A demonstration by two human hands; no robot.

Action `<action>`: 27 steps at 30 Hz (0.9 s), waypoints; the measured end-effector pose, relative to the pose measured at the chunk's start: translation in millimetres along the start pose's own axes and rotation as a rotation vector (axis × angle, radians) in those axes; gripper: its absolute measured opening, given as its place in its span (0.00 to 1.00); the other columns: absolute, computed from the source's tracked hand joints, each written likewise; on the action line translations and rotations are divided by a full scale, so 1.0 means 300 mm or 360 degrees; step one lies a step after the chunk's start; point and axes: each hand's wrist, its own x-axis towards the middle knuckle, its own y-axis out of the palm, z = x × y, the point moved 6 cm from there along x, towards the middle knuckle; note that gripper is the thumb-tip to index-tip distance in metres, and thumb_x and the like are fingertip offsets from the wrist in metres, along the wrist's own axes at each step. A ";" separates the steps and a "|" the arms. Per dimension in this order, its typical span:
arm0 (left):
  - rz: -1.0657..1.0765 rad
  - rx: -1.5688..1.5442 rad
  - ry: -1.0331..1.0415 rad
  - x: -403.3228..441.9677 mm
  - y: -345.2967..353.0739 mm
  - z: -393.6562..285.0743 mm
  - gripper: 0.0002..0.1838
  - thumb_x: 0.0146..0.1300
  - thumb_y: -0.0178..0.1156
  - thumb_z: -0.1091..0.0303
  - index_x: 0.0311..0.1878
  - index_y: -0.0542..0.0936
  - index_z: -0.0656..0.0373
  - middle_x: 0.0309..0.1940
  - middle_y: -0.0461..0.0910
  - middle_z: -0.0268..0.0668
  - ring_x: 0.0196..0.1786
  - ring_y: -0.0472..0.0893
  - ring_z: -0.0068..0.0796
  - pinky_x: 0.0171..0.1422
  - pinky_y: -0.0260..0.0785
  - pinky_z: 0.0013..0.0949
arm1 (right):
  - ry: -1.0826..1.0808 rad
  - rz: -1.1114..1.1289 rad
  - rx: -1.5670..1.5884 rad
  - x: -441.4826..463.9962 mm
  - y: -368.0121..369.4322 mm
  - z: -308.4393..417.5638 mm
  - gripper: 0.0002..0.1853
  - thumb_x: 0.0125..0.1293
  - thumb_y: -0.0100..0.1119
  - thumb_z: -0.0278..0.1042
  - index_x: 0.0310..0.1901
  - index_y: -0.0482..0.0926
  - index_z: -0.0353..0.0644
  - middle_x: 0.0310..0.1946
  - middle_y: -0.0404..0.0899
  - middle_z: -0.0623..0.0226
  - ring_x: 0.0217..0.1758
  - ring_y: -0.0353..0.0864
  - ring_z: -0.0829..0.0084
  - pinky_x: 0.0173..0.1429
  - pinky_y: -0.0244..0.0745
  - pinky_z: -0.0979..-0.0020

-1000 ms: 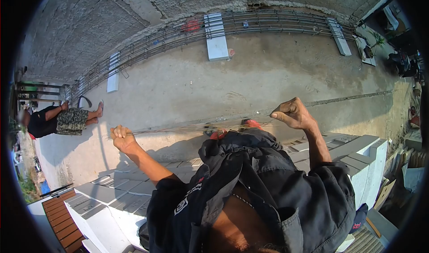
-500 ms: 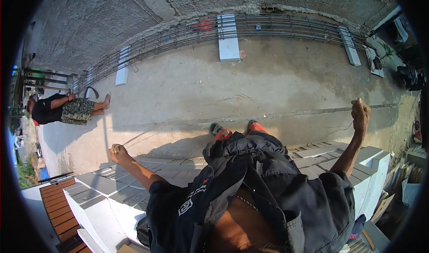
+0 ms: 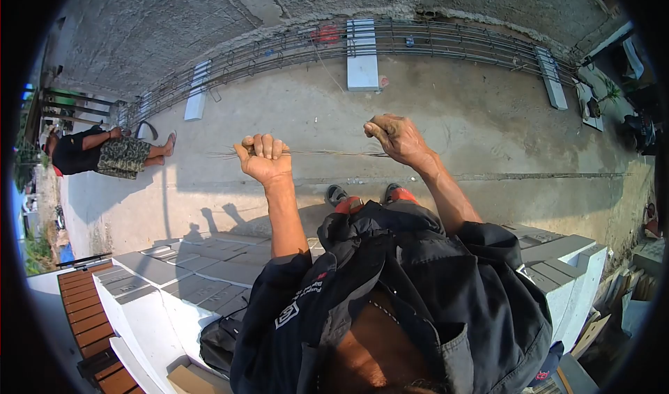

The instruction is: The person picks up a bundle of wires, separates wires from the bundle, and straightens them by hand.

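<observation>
Wire bundle (image 3: pixel 334 153) above concrete floor (image 3: pixel 272 101), clenched in my left hand (image 3: pixel 265 158), spanning toward my right hand (image 3: pixel 397 140), fingers curled inward (can't tell if they pinch a strand). Strands could slip or tangle if left hand slackens. Thin, slightly bowed lengths, splayed ends; grey floor, hard-looking.

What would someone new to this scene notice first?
The left hand, near the centre, grips thin wires that stretch toward the curled right hand. Beyond them, a long cage of steel bars lies across pale blocks beside the rough wall. At the far left is another person in patterned shorts.
</observation>
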 end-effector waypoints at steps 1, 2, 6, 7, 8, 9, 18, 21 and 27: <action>0.0028 -0.0043 -0.0022 -0.007 0.008 0.011 0.28 0.67 0.38 0.44 0.21 0.73 0.53 0.08 0.55 0.26 0.10 0.49 0.19 0.12 0.39 0.22 | 0.0132 0.0093 0.0266 -0.019 0.033 -0.009 0.17 0.67 0.49 0.42 0.29 0.75 0.35 0.20 0.76 0.60 0.23 0.76 0.66 0.29 0.69 0.65; 0.0051 -0.0085 -0.0034 -0.011 0.012 0.010 0.28 0.67 0.37 0.44 0.21 0.73 0.53 0.08 0.55 0.26 0.10 0.49 0.19 0.12 0.39 0.22 | 0.0261 0.0198 0.0536 -0.046 0.070 -0.009 0.18 0.67 0.48 0.42 0.29 0.75 0.35 0.19 0.76 0.61 0.22 0.76 0.68 0.28 0.69 0.65; -0.0135 -0.0143 0.0054 0.006 -0.084 -0.038 0.28 0.68 0.36 0.45 0.22 0.73 0.54 0.08 0.55 0.26 0.11 0.50 0.19 0.11 0.41 0.22 | 0.0752 0.0708 0.0871 -0.152 0.108 0.029 0.19 0.69 0.47 0.44 0.29 0.77 0.38 0.17 0.75 0.70 0.18 0.72 0.79 0.23 0.65 0.73; -0.0168 -0.0177 0.0087 0.004 -0.089 -0.052 0.28 0.68 0.36 0.45 0.22 0.73 0.55 0.08 0.54 0.26 0.11 0.50 0.19 0.11 0.40 0.22 | 0.0710 0.0649 0.0788 -0.164 0.101 0.030 0.19 0.68 0.47 0.44 0.28 0.77 0.37 0.16 0.74 0.69 0.18 0.70 0.80 0.22 0.64 0.72; -0.0203 -0.0209 0.0114 0.000 -0.094 -0.058 0.28 0.68 0.36 0.45 0.22 0.73 0.55 0.08 0.54 0.26 0.11 0.50 0.19 0.11 0.40 0.22 | 0.0673 0.0585 0.0708 -0.182 0.097 0.028 0.19 0.68 0.48 0.44 0.28 0.76 0.36 0.14 0.73 0.68 0.17 0.69 0.80 0.22 0.64 0.71; -0.0234 -0.0240 0.0127 -0.003 -0.099 -0.062 0.28 0.68 0.36 0.45 0.22 0.73 0.55 0.08 0.54 0.26 0.11 0.50 0.20 0.11 0.40 0.22 | 0.0640 0.0508 0.0628 -0.192 0.091 0.029 0.19 0.68 0.48 0.43 0.28 0.76 0.35 0.13 0.71 0.67 0.16 0.67 0.80 0.22 0.63 0.70; 0.0161 0.0851 -0.0266 -0.211 0.083 0.233 0.19 0.66 0.51 0.65 0.58 0.66 0.61 0.38 0.76 0.38 0.46 0.76 0.33 0.48 0.70 0.32 | 0.0844 0.0092 0.0404 -0.207 0.053 -0.037 0.21 0.64 0.54 0.44 0.20 0.74 0.36 0.11 0.68 0.67 0.15 0.64 0.79 0.21 0.61 0.71; 0.0214 0.1067 -0.0469 -0.306 0.063 0.339 0.17 0.65 0.52 0.65 0.54 0.68 0.60 0.38 0.76 0.35 0.43 0.77 0.31 0.46 0.70 0.33 | 0.0841 0.0037 0.0464 -0.198 0.037 -0.033 0.20 0.64 0.54 0.44 0.21 0.74 0.35 0.12 0.69 0.62 0.15 0.67 0.75 0.22 0.63 0.67; -0.0084 0.0856 -0.0475 -0.293 -0.072 0.375 0.12 0.65 0.53 0.63 0.48 0.68 0.54 0.37 0.73 0.33 0.43 0.75 0.32 0.44 0.70 0.42 | 0.0648 -0.0283 0.0334 -0.209 -0.006 -0.078 0.15 0.64 0.55 0.40 0.27 0.78 0.34 0.15 0.73 0.65 0.17 0.67 0.79 0.23 0.63 0.74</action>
